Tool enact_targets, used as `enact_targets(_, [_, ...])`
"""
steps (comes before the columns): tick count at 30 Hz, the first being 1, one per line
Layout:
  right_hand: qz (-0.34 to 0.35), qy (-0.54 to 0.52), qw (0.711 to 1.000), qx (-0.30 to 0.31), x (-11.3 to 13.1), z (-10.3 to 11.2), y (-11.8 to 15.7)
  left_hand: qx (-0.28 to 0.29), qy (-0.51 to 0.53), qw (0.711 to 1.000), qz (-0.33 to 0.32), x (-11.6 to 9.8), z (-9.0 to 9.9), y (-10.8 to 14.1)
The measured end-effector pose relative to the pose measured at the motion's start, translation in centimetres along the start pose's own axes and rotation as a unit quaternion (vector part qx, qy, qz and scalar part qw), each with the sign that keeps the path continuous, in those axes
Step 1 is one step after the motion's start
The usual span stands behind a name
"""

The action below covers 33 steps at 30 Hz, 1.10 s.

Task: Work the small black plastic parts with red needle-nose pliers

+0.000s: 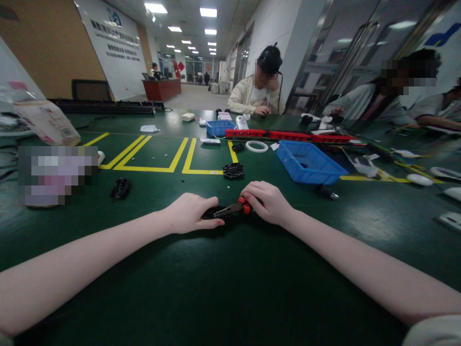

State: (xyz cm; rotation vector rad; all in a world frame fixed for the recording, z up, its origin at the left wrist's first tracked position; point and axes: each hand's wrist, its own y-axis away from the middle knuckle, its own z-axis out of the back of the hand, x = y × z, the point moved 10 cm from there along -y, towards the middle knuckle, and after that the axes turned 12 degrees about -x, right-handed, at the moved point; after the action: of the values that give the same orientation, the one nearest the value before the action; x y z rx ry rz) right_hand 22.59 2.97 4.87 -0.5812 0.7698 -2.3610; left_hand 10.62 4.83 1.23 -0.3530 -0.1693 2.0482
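Observation:
My right hand is closed around the red handles of a pair of pliers. Their dark jaws point left, toward my other hand. Between the thumb and fingers of my left hand is a small black piece, and the jaw tips reach to it. Whether the jaws grip that piece I cannot tell. Just beyond my hands lies a bundle of black parts. Another black bundle rests farther left on the green table.
A blue bin stands beyond my right hand, with a black-handled tool before it. Farther back are a white ring, a smaller blue bin and a red strip. A bottle stands left. People sit across the table.

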Motion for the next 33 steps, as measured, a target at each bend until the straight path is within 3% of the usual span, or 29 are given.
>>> enact_targets(18, [-0.010, -0.001, 1.000, -0.009, -0.2, 0.1, 0.0, -0.001, 0.015, 1.000, 0.004, 0.0, 0.1, 0.1])
enact_targets(33, [0.026, 0.043, 0.998, -0.042, 1.0, 1.0, 0.0, 0.001, -0.012, 1.000, 0.004, 0.0, 0.1, 0.0])
